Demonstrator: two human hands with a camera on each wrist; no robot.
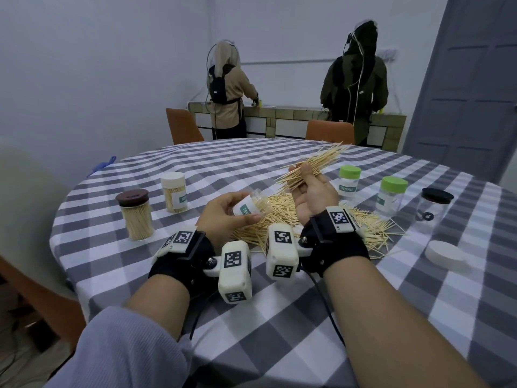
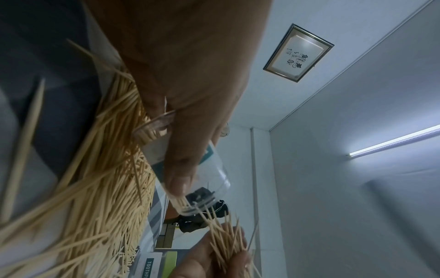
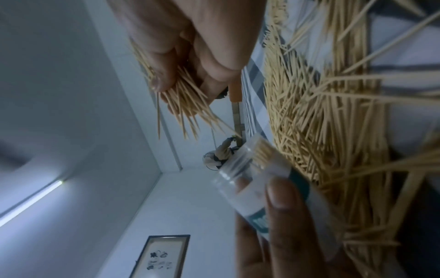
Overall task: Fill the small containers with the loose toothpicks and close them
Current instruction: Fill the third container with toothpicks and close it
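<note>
At the bench's centre, the left hand (image 1: 223,212) grips a tilted open container (image 1: 251,206), its label partly hidden; the right hand (image 1: 310,191) clenches a toothpick bundle (image 1: 310,166). At two o'clock, a green-lidded jar (image 1: 349,181) reads "TOOTHPICK".

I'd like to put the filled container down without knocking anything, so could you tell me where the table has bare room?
Bare cloth lies in front of the brown-lidded jar along the near table edge. The centre, under the toothpick pile, is crowded, as is the right by the green-lidded jars and loose white lid.
</note>
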